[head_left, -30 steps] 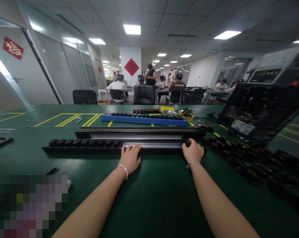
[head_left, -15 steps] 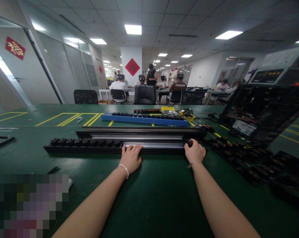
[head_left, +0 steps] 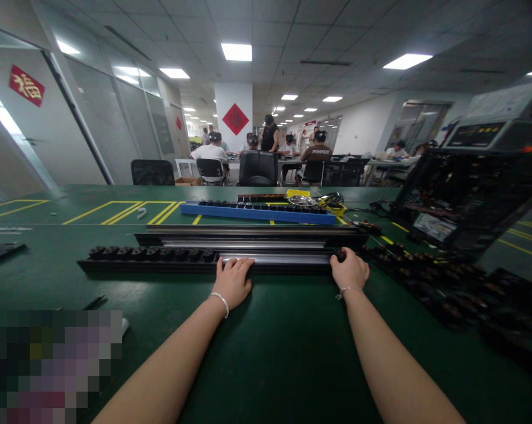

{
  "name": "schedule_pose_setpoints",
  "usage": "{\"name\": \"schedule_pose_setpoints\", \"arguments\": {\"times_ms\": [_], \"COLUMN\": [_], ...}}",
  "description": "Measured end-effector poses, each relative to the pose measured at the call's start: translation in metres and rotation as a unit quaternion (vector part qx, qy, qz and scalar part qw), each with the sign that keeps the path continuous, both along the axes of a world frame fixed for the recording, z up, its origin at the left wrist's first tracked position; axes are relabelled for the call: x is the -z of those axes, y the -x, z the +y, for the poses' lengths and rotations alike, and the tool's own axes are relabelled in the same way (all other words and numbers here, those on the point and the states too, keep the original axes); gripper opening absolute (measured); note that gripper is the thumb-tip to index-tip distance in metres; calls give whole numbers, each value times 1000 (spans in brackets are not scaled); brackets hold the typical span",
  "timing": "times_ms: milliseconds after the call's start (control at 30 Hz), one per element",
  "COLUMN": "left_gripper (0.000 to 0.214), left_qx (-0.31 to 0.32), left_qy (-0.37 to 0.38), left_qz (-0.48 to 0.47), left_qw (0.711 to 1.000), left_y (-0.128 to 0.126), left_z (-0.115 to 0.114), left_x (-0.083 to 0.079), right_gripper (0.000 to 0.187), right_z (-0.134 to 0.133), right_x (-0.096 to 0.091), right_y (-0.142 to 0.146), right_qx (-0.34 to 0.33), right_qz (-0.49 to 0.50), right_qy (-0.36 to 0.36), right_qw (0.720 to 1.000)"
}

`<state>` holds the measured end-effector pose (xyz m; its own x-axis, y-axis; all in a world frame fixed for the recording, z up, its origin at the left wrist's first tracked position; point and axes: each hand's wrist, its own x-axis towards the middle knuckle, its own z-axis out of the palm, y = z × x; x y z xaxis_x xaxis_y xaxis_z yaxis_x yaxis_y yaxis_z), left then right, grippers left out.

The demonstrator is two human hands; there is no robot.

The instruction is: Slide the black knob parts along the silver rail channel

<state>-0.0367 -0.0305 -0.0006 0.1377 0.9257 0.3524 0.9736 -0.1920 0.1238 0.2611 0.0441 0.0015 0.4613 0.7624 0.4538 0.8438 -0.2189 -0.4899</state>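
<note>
Rail (head_left: 288, 259) lies under spread left hand (head_left: 234, 284); right hand (head_left: 351, 271), pinching black part (head_left: 341, 255), has edged rightward.

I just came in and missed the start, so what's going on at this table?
A person has both hands at a long black rail on the green table. The left hand rests on its middle, beside a row of black pieces. The right hand holds a dark piece near the right end; a silvery strip shows between the hands.
</note>
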Motion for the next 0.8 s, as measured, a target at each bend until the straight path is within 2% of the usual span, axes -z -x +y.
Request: {"name": "schedule_pose_setpoints", "arguments": {"times_ms": [800], "left_gripper": [50], "left_qx": [18], "left_qy": [-17], "left_qz": [-5], "left_qw": [1000], "left_y": [3], "left_z": [2], "left_x": [4], "right_gripper": [41], "right_z": [1], "right_x": [-2], "right_y": [-10], "right_qx": [7], "right_qz": [19], "right_qy": [22], "right_qw": [1000]}}
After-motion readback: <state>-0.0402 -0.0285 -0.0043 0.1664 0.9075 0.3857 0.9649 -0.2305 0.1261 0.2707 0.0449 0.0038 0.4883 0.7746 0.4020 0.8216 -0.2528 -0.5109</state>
